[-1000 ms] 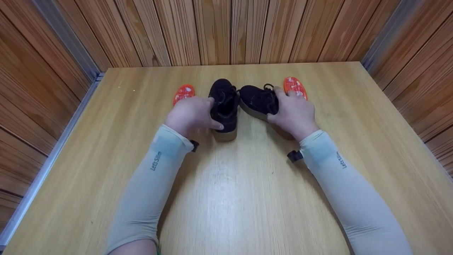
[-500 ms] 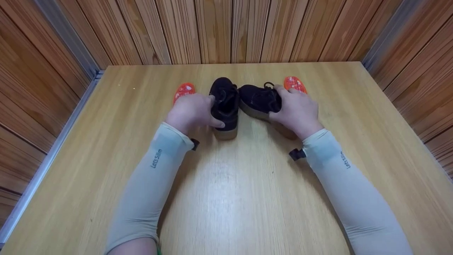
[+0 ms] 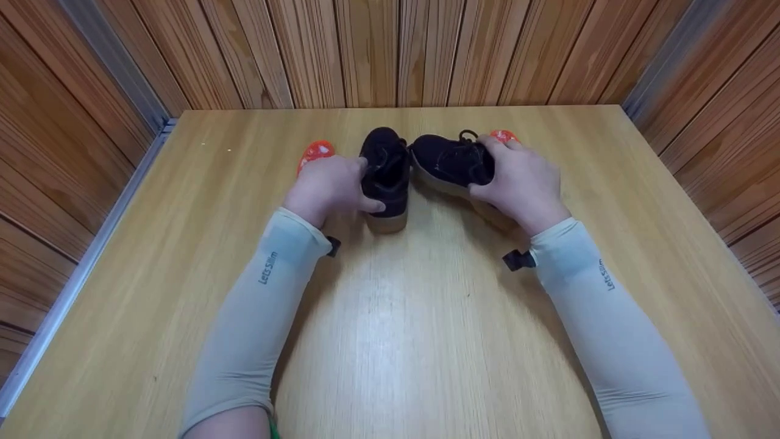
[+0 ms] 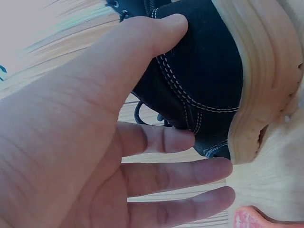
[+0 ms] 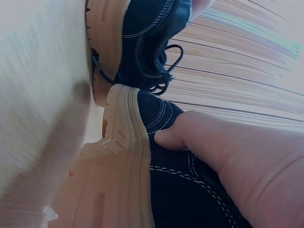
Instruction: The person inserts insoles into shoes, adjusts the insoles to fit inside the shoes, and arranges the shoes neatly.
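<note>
Two dark lace-up shoes with tan soles sit toward the back, toes nearly touching. The left shoe [image 3: 391, 196] points straight away; the right shoe [image 3: 448, 158] is angled, its toe toward the left one. My left hand [image 3: 324, 188] lies along the left shoe's outer side; in the left wrist view its thumb [image 4: 168, 31] rests on the dark upper and its other fingers [image 4: 190, 171] are straight. My right hand [image 3: 525, 182] grips the right shoe from its outer side. In the right wrist view its thumb [image 5: 171, 137] presses the upper; the other fingers are hidden.
Orange-red, white-flecked insole-like pieces lie beyond the hands: the left piece [image 3: 315, 150] and the right piece [image 3: 503, 135], both partly covered. Wood-panel walls [image 3: 372, 55] stand behind the wooden table [image 3: 378, 341] and at both sides.
My right hand and the right shoe have shifted away and slightly right, covering more of the right orange piece. The left shoe has edged slightly farther back; my left hand stays beside it.
</note>
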Available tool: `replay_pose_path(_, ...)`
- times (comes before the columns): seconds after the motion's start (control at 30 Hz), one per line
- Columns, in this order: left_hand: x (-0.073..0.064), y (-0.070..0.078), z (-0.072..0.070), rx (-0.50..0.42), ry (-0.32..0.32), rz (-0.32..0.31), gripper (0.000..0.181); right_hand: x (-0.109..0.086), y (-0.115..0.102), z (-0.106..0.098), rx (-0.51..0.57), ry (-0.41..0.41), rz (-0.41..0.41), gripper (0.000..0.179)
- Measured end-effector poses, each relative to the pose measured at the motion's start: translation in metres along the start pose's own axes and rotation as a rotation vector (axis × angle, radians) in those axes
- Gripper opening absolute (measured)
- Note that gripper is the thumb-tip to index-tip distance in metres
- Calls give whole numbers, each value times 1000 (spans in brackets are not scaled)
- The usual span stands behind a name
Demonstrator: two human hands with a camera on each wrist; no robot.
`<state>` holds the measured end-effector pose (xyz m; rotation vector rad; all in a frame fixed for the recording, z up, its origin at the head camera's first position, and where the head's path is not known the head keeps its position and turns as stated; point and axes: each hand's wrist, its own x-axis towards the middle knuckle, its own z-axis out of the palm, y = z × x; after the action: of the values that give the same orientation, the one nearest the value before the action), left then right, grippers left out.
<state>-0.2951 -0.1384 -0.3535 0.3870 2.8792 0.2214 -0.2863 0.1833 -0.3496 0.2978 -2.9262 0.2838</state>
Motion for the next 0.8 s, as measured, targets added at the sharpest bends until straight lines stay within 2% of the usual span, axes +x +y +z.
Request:
replay_pose_path(0.33, 8, -12, 6, -111, 9, -21, 110, -3, 1, -11, 12, -16, -10, 81)
replay_pose_path(0.8, 13, -22, 12, -189, 43, -18, 109, -10, -3, -31, 12, -11, -27, 82)
